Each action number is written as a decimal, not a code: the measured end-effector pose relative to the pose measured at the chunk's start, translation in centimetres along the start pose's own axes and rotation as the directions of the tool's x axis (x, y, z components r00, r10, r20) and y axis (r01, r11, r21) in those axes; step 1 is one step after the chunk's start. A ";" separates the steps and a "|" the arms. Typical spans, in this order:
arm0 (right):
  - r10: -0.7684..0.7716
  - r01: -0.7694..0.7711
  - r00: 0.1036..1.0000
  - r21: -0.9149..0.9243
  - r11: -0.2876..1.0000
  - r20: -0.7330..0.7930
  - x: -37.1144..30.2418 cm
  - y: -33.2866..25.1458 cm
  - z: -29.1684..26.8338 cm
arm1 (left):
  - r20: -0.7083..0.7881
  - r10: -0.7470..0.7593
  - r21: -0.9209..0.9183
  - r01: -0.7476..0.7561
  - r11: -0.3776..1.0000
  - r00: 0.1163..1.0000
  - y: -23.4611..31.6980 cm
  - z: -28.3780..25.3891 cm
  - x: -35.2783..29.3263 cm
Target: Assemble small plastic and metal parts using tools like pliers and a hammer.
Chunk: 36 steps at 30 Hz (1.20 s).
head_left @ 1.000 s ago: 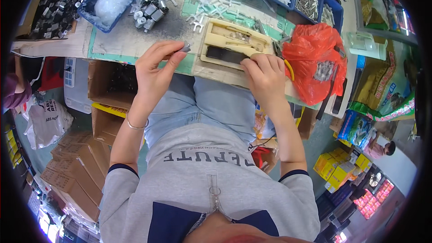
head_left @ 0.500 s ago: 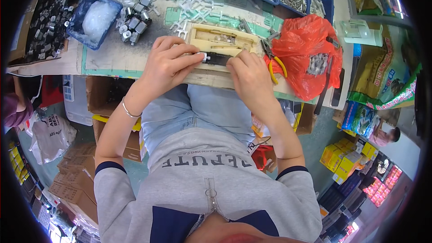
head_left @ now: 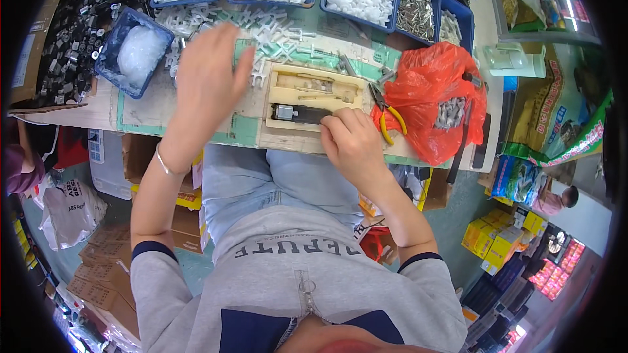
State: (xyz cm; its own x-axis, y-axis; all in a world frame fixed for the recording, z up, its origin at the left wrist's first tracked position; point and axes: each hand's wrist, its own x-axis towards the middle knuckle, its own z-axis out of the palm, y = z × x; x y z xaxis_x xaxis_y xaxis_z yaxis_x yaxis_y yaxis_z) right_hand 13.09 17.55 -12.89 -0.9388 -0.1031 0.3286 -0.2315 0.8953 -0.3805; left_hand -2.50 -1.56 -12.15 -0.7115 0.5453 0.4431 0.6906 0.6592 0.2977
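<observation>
Right hand (head_left: 353, 144), frame center: fingers curled, pressing on a small motor (head_left: 297, 114) seated in lower slot of a beige jig (head_left: 314, 98) on the counter (head_left: 140, 108). Left hand (head_left: 206, 85), upper left of center: fingers spread, holding nothing, hovering over white plastic bits (head_left: 261, 33). Yellow-handled pliers (head_left: 387, 112) just right of jig, beside red bag (head_left: 435, 101).

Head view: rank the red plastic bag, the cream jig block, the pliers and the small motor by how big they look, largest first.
1. red plastic bag
2. cream jig block, only somewhat smaller
3. pliers with yellow handles
4. small motor, partly covered by the right hand, so its rank against the pliers is unsure
</observation>
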 end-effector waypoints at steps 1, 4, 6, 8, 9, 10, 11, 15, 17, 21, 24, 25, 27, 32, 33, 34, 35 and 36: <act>0.000 0.000 1.000 0.002 1.000 0.002 0.0 -0.1 -0.1 | -0.043 -0.042 0.131 0.048 0.990 0.998 -0.9 0.5 0.8; -0.004 0.004 1.000 0.014 1.000 0.018 0.3 -0.2 -0.3 | -0.135 -0.129 0.382 0.172 0.908 0.982 -2.4 2.4 2.0; 0.005 -0.005 1.000 0.011 1.000 0.029 0.3 -0.1 -0.3 | -0.120 -0.207 0.431 0.239 0.870 0.971 -2.4 3.1 2.4; 0.010 -0.010 0.999 0.000 1.000 0.041 0.2 -0.2 -0.3 | -0.050 -0.323 0.422 0.313 0.851 0.945 -1.8 3.3 2.5; 0.017 -0.019 0.998 0.019 1.000 0.066 0.2 -0.2 -0.5 | -0.067 -0.314 0.414 0.313 0.855 0.947 -1.9 3.4 2.4; 0.024 -0.028 0.996 0.038 0.999 0.091 0.2 -0.2 -1.0 | -0.083 -0.306 0.406 0.313 0.859 0.948 -1.9 3.7 2.1; 0.030 -0.037 0.993 0.059 0.998 0.114 0.3 0.0 -1.5 | -0.100 -0.295 0.401 0.310 0.862 0.950 -2.0 3.9 1.9; 0.075 -0.086 0.995 0.169 0.982 0.068 1.6 1.4 -4.7 | -0.064 -0.232 0.338 0.240 0.910 0.971 -1.1 3.5 0.6; 0.077 -0.074 0.996 0.073 0.995 -0.045 3.3 3.4 -6.5 | -0.060 -0.210 0.304 0.219 0.927 0.976 -0.4 3.3 0.1; 0.282 -0.280 0.940 0.039 0.959 -0.194 8.0 9.7 -9.0 | -0.071 -0.134 0.230 0.147 0.962 0.988 0.4 3.1 -0.4; 0.277 -0.341 0.934 -0.340 0.876 -0.225 10.2 15.7 -8.4 | -0.065 -0.081 0.138 0.090 0.986 0.995 0.5 2.6 -0.5; 0.275 -0.347 0.936 -0.466 0.814 -0.218 10.5 16.7 -8.1 | -0.048 -0.063 0.093 0.068 0.993 0.997 0.5 2.4 -0.6; 0.250 -0.293 0.956 -0.511 0.808 -0.153 11.2 17.0 -7.4 | -0.029 -0.063 0.007 0.063 0.998 0.998 0.3 2.0 -0.8; 0.214 -0.225 0.973 -0.568 0.792 -0.086 12.1 17.5 -6.0 | 0.000 -0.098 -0.115 0.097 0.989 0.995 0.5 0.5 -0.2; 0.178 -0.197 0.980 -0.578 0.792 -0.090 12.1 17.9 -5.8 | 0.007 -0.121 -0.151 0.121 0.981 0.993 0.4 0.6 0.0; 0.142 -0.170 0.985 -0.589 0.790 -0.094 12.0 18.1 -5.7 | 0.004 -0.121 -0.189 0.120 0.975 0.993 0.6 0.5 0.5; 0.167 -0.163 0.985 -0.609 0.776 -0.050 12.4 17.4 -6.1 | -0.005 -0.123 -0.224 0.118 0.967 0.992 0.8 0.3 1.0; 0.198 -0.167 0.980 -0.621 0.766 -0.019 12.5 17.5 -6.0 | -0.014 -0.124 -0.259 0.116 0.959 0.992 1.1 0.1 1.6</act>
State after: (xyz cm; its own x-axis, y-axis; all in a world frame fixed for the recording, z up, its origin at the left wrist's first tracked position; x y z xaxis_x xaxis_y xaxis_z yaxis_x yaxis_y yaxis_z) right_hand -1.16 34.50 -10.22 -0.9611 0.0847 0.2630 0.1377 0.9721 0.1900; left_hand -2.92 0.14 -11.21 -0.7895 0.4524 0.4148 0.6135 0.5612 0.5556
